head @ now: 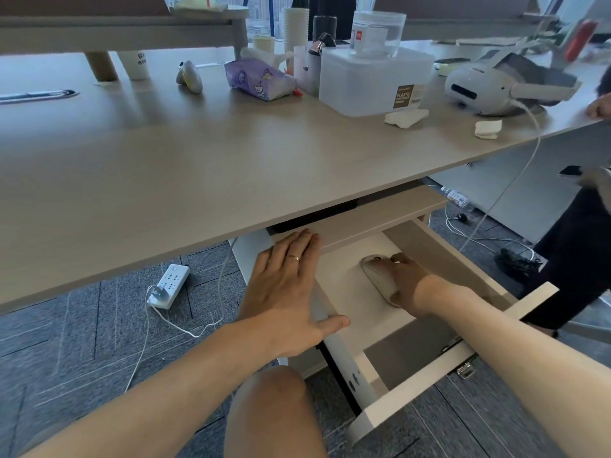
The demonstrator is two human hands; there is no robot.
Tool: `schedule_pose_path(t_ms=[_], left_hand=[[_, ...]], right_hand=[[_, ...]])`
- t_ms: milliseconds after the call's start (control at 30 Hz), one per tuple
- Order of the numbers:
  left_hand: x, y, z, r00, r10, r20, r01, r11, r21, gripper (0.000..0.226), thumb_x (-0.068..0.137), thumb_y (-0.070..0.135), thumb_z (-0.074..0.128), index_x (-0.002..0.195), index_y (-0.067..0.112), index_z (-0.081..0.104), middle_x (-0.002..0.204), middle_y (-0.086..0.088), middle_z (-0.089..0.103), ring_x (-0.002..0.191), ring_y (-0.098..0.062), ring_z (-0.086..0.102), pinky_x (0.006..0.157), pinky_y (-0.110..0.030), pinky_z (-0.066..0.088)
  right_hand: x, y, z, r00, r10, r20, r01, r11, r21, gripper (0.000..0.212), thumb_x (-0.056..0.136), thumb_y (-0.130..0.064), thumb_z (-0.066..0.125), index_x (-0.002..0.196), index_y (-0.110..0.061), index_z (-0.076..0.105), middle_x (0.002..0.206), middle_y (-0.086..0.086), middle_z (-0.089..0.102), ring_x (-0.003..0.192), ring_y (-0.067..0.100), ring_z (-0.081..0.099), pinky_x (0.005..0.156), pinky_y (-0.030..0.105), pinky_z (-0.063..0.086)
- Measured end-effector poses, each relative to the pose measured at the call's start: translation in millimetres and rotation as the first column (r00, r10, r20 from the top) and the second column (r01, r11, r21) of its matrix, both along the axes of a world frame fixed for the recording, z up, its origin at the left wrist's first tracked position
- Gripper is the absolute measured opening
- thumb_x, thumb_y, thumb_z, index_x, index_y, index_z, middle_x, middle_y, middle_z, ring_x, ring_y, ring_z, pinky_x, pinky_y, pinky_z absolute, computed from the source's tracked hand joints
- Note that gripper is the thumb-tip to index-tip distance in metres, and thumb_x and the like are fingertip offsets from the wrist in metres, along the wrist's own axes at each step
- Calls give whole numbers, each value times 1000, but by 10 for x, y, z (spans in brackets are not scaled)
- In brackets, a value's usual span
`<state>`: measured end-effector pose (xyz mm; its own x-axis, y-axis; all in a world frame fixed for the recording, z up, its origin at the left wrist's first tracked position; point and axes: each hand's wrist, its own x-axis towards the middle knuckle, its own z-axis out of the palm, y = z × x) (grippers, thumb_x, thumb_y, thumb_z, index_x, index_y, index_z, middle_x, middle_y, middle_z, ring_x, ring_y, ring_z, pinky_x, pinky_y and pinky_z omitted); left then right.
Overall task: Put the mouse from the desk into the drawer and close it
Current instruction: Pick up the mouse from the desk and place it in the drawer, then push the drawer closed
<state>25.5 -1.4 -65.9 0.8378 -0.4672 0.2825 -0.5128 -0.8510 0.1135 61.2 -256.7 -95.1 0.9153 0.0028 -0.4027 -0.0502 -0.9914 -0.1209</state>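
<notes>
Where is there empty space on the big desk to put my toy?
The near stretch of the beige wooden desk is bare, from its front edge back to the purple tissue pack and the clear plastic container. The far side is crowded, and beside the white headset lie crumpled tissues.

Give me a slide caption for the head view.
Right hand sets mouse in open drawer.

The worktop (pixel 198 166) carries a tissue pack (pixel 258 79), a clear plastic box (pixel 373 81), a white headset (pixel 486 87) and two crumpled tissues (pixel 406 118). The open drawer (pixel 350 292) below holds the mouse (pixel 380 279). A power strip (pixel 169 285) lies on the carpeted floor (pixel 82 325).
</notes>
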Motion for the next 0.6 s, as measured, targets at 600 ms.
schedule_pose_path(t_ms=[600], left_hand=[[-18, 0, 66, 998, 4, -58, 0, 997, 73, 122, 73, 89, 40, 159, 17, -6, 169, 0, -2, 151, -20, 3, 116, -36, 9]], right_hand=[[-1177, -137, 483, 700, -257, 666, 111, 961, 255, 80, 92, -44, 56, 157, -28, 12, 163, -3, 17, 151, 18, 12, 120, 45, 15]])
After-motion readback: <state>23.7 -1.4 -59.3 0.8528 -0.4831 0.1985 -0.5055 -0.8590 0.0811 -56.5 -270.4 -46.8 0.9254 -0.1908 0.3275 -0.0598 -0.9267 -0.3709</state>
